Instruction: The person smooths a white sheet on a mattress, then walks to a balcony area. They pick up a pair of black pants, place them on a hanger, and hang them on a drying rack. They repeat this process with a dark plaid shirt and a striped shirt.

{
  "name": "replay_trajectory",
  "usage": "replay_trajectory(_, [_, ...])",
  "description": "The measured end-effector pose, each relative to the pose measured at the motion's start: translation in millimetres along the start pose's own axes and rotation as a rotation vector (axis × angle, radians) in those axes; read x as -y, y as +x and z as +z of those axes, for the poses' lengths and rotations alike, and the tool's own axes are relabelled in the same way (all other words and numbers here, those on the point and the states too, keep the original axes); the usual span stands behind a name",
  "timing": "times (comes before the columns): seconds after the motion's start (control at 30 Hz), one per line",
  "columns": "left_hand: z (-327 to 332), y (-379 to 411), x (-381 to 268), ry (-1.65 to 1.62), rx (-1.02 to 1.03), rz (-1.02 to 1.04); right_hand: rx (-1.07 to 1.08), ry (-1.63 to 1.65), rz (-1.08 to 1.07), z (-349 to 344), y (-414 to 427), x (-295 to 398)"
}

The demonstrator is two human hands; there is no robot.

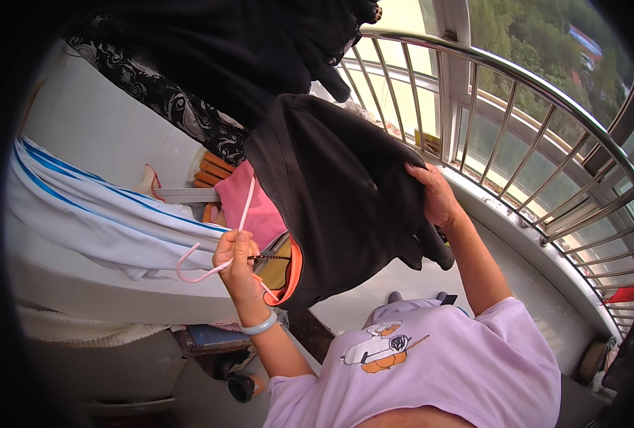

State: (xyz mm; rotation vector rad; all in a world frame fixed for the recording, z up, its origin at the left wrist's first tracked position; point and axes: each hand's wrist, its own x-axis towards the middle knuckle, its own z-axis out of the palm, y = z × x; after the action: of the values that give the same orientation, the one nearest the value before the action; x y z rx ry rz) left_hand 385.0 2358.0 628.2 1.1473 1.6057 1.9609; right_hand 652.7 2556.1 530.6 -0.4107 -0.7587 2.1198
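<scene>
My left hand [237,254] is closed around a pale pink clothes hanger [249,202], its hook curling out to the left. The hanger's arms reach to the open edge of a black garment [344,198], where one end goes in under the cloth. Bright orange trim [295,262] lines that edge, and a dark cord or chain runs from beside my fingers into the opening. My right hand [436,195] grips the garment's far side, keeping the fabric spread between both hands. Some of the right fingers are hidden behind the cloth.
Dark clothes [215,59] and a black paisley-patterned cloth [151,85] hang ahead. A white cloth with blue stripes [108,214] drapes at left, near a pink cloth [242,198]. A curved metal railing [509,69] runs along the windows at right. A small bench [215,339] stands lower left.
</scene>
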Motion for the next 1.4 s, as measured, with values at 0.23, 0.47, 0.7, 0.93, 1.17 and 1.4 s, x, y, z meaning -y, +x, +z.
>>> replay_trajectory(0.23, [64, -15, -2, -0.271, 0.119, -0.267, -0.211, -0.998, -0.139, -43, 26, -20])
replay_trajectory(0.47, [137, 4, 34, -0.525, 0.03, -0.565, -0.218, -0.951, -0.285, -42, 7, -24])
replay_trajectory(0.7, [208, 25, 74, -0.737, -0.141, -0.414, 0.192, -1.048, -0.224, 27, -42, 25])
replay_trajectory(0.93, [239, 21, 68, -0.871, -0.089, -0.337, -0.117, -1.569, -0.235, 27, -27, 13])
replay_trajectory(1.17, [175, 52, 69, -0.715, 0.374, -0.281, -0.211, -1.413, -0.473, 22, 6, 35])
replay_trajectory(1.4, [54, 101, 60, -0.303, 0.24, -0.011, -0.141, -1.58, -0.602, 44, 46, 50])
